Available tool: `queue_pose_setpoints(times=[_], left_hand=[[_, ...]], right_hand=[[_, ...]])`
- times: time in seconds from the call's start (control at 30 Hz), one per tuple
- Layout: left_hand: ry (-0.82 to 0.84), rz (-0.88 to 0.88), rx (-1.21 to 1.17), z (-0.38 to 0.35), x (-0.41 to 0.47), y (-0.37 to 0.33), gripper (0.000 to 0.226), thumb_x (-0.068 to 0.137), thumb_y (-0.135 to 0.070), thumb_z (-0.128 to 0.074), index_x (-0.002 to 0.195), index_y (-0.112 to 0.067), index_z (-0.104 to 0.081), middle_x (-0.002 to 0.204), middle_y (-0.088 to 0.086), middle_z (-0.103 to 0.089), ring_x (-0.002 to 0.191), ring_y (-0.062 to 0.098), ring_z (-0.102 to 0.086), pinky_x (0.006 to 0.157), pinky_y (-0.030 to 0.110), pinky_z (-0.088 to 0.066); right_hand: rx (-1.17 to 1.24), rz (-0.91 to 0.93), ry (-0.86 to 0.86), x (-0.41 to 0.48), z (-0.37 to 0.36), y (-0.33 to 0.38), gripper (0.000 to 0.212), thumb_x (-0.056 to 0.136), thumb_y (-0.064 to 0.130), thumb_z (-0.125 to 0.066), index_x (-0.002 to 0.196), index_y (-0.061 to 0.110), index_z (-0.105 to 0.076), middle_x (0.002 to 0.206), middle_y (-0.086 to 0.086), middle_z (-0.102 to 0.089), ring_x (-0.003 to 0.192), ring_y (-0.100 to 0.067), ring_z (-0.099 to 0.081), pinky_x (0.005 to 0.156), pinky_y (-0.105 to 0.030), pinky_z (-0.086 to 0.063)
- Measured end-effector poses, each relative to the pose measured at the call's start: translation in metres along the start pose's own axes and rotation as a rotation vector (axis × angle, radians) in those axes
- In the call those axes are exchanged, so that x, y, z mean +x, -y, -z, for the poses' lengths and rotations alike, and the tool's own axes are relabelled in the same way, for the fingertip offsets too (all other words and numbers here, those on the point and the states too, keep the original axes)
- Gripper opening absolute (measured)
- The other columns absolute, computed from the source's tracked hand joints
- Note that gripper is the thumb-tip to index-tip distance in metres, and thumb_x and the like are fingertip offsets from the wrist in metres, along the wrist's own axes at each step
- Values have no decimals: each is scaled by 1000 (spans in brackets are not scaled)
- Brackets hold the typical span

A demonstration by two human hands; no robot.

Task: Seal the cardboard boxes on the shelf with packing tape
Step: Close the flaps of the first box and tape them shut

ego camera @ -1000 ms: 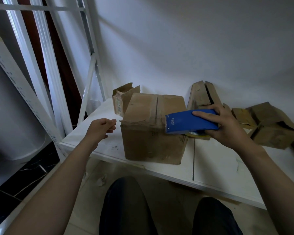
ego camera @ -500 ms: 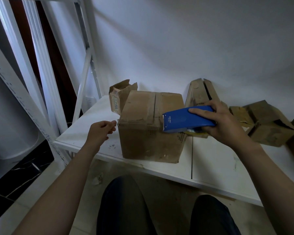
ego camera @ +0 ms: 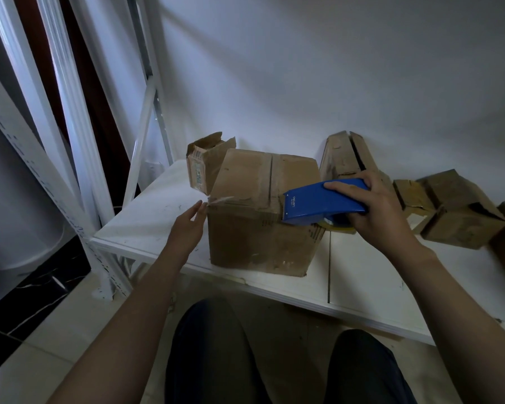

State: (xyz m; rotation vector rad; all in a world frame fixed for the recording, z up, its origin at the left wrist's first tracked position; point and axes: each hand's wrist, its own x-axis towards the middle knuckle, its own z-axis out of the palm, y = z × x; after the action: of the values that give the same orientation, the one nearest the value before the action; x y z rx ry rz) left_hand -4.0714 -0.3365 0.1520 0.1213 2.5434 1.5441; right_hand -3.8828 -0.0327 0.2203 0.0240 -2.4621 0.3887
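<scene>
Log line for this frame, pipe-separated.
right hand grips blue tape dispenser at top right edge of large box | left hand, fingers straight, at tape end on its left corner

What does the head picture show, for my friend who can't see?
The right hand holds a blue tape gun at the top right corner of a box on a white shelf. The open left hand touches clear tape at the box's left corner. Smaller boxes stand behind and beside it.
</scene>
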Motion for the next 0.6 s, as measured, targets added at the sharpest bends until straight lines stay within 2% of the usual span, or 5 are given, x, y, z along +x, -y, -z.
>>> queue_pose_setpoints(times=[0.1, 0.2, 0.3, 0.4, 0.6], left_hand=[[40, -2, 97, 2, 6, 2, 59, 102, -58, -32, 147, -22, -45, 146, 13, -52, 130, 35, -51, 108, 48, -42], [-134, -113, 206, 5, 9, -6, 53, 104, -47, -38, 147, -16, -45, 148, 13, -49, 132, 33, -49, 107, 47, -41], [-296, -453, 273, 0, -4, -23, 49, 104, -42, -40, 146, -16, -41, 147, 9, -48, 133, 31, -49, 108, 50, -43], [-147, -803, 624, -17, -16, -22, 74, 100, -64, -20, 154, -14, -28, 161, 8, -32, 148, 29, -29, 121, 53, -24], [-153, -825, 1007, -33, -14, -10, 105, 89, -82, -18, 155, -1, -23, 163, 18, -23, 150, 34, -23, 122, 47, -12]], right_hand=[[14, -2, 11, 1, 1, -1, 62, 83, 7, -77, 135, 35, -59, 124, -6, -47, 110, -26, -48, 87, -38, -48], [13, -14, 18, 2, 1, 1, 62, 83, 8, -77, 136, 35, -59, 124, -8, -47, 111, -29, -49, 89, -40, -50], [4, -21, 25, 3, 0, 1, 62, 83, 9, -77, 136, 36, -59, 123, -7, -47, 109, -28, -49, 88, -42, -51], [8, -37, 33, 3, 1, -1, 63, 84, 7, -76, 136, 37, -58, 124, -8, -46, 111, -27, -48, 89, -39, -49], [13, -24, 39, 1, -1, 1, 62, 84, 8, -75, 136, 36, -58, 120, -5, -44, 107, -23, -46, 86, -36, -47]])
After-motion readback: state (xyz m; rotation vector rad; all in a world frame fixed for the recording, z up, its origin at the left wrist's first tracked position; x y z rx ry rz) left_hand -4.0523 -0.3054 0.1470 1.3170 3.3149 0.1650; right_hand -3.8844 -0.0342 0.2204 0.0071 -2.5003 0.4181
